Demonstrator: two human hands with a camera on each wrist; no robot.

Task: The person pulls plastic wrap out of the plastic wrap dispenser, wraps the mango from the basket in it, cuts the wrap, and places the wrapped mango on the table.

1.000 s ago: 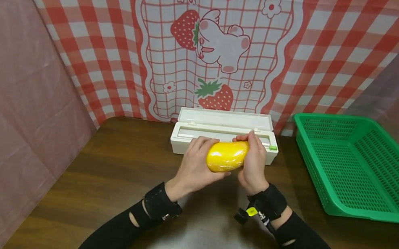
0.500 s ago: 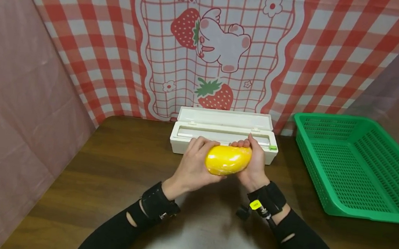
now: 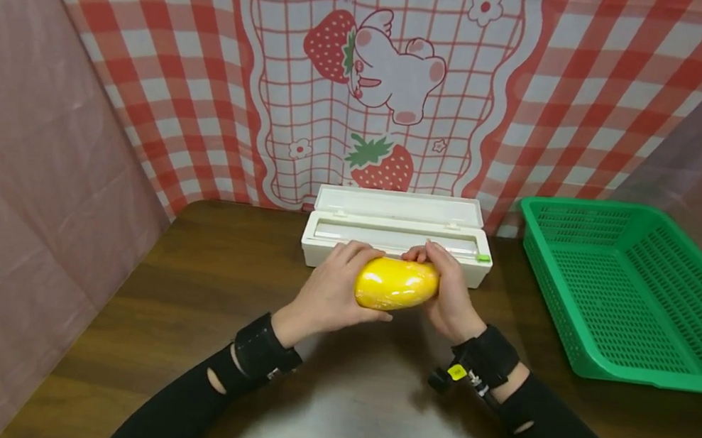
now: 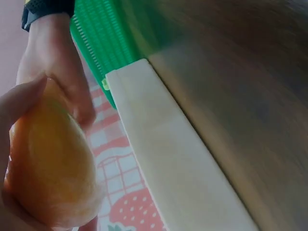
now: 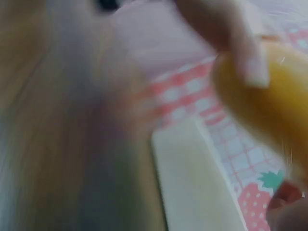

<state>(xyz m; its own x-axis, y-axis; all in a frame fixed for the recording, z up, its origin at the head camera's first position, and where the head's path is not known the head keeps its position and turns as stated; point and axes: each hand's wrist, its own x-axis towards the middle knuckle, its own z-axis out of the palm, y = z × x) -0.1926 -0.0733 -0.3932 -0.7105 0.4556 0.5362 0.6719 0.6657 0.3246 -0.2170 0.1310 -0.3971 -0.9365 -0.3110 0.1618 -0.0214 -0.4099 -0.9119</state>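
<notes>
A yellow mango (image 3: 397, 285), glossy under clear plastic wrap, is held above the table between both hands. My left hand (image 3: 334, 285) grips its left end, thumb and fingers spread round it. Around the right end curls my right hand (image 3: 451, 294), its fingertips at the far upper side. In the left wrist view the wrapped mango (image 4: 53, 159) looks orange. The right wrist view is blurred, with part of the mango (image 5: 269, 96) at the right. Just behind the hands stands a long white cling film box (image 3: 397, 234), lid raised.
A green plastic basket (image 3: 575, 342) stands on the right of the brown wooden table (image 3: 189, 288). A red and white checked cloth (image 3: 199, 74) with strawberries hangs behind the table. Pink fabric (image 3: 31, 142) hangs at the left.
The mango has shifted slightly left and turned a little between the hands. My right hand has changed its hold at the right end, its wrist moving outward. The box stays in place.
</notes>
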